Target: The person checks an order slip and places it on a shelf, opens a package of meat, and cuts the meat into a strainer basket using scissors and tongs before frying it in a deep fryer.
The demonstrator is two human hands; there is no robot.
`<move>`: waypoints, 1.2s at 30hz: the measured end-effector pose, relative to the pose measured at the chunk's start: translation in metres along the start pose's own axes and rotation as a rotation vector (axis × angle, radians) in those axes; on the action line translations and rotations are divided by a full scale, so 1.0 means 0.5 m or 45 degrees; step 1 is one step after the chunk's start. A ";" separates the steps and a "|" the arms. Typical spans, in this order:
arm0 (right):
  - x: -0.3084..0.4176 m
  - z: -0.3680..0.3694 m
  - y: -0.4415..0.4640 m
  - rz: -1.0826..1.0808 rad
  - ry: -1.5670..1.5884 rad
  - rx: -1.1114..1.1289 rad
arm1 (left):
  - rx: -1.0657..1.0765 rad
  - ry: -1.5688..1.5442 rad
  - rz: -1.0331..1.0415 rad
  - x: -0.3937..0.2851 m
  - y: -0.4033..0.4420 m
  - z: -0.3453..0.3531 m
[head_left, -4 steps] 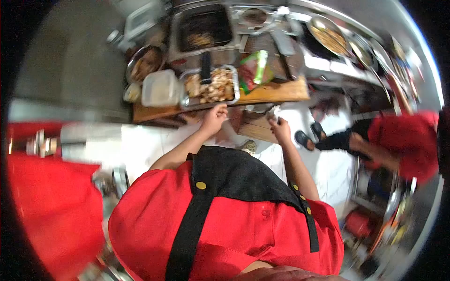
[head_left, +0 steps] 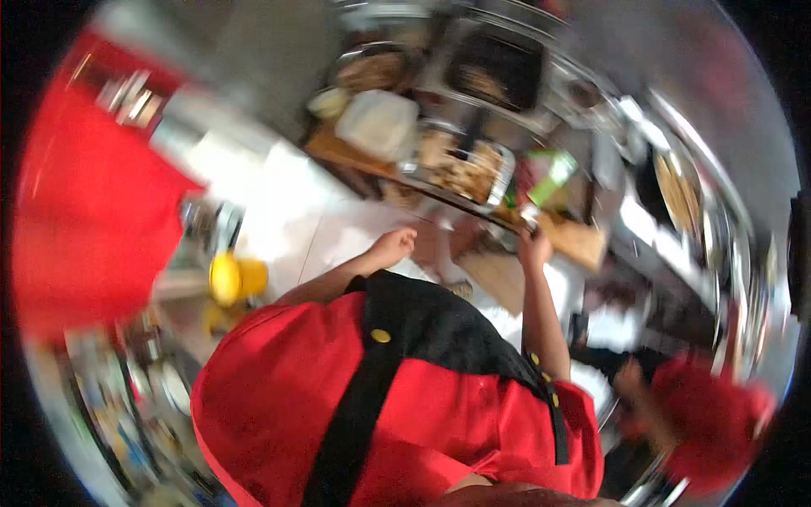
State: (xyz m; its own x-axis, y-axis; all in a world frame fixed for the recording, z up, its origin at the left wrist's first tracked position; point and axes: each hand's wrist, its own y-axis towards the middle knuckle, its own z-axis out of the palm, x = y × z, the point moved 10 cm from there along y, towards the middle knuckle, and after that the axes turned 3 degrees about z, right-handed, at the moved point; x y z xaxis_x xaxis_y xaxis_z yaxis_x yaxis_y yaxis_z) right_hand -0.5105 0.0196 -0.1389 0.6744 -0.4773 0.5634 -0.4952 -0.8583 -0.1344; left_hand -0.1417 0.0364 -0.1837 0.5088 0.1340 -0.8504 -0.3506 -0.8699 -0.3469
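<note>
My left hand [head_left: 393,248] hangs in front of the counter with its fingers curled and nothing visible in them. My right hand [head_left: 534,245] is closed round a small pale item [head_left: 530,213] too blurred to name, near the front edge of the wooden board [head_left: 576,241]. Just behind that hand lies a green and red packet [head_left: 549,173]. To its left, a foil tray [head_left: 507,173] holds chopped light-brown food [head_left: 469,179] with a dark handle sticking up from it. A lidded white plastic tub [head_left: 380,124] stands left of the tray.
Behind are a dark rectangular pan [head_left: 498,68] and a bowl of food [head_left: 369,72]. A round pan [head_left: 678,194] is at the right. Another person in red [head_left: 705,414] is at the lower right. A yellow bucket [head_left: 238,279] stands at the left.
The view has turned, so the counter slopes down to the right. My right hand has come up to the board beside the packet. My left hand is further from the foil tray.
</note>
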 end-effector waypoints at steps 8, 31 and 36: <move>0.070 0.078 0.107 -0.512 -0.165 -0.221 | -0.809 0.125 -0.810 0.247 -0.526 -0.197; 0.267 0.598 -0.690 -0.867 -0.448 1.133 | -0.422 -0.289 -0.678 0.730 -1.048 0.229; 0.362 0.703 -0.880 -1.255 -0.786 1.418 | -0.462 -0.353 -0.707 0.720 -1.170 0.194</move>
State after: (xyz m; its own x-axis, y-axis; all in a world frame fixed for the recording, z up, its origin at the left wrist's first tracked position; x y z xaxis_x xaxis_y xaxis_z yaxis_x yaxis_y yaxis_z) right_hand 0.0221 0.2447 -0.2641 0.7171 0.5537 0.4233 0.6823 -0.4338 -0.5884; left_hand 0.1702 0.6396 -0.3252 0.3009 0.6760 -0.6727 0.2099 -0.7350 -0.6447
